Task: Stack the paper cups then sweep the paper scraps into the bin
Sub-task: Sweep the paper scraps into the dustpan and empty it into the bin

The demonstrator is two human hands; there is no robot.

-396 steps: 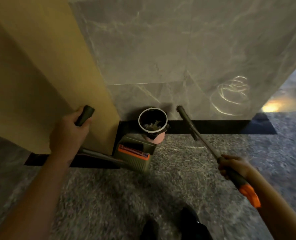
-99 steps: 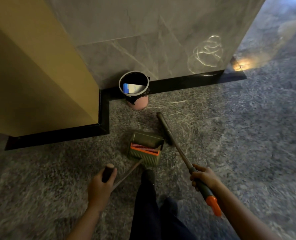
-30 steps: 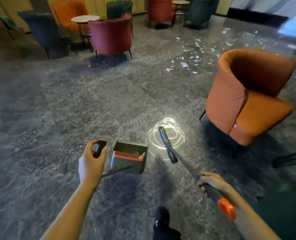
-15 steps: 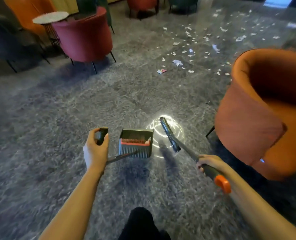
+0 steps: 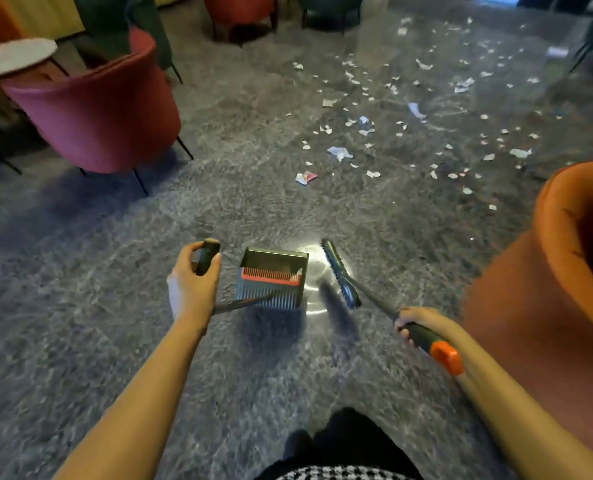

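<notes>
My left hand grips the black handle of a long-handled dustpan, a dark green pan with an orange comb strip, hanging just above the grey floor. My right hand grips the black and orange handle of a broom, whose brush head hangs beside the pan on its right. Many white paper scraps lie scattered on the floor ahead, from the middle to the far right. The bin and the paper cups are out of view.
An orange armchair stands close on my right. A dark red armchair and a small round table stand at the left. More chairs line the back. My dark shoe shows at the bottom.
I have turned away from the wall and the bin, into the room. Over the last second the scraps and the orange armchair have come nearer; both hands keep their hold on pan and broom.
</notes>
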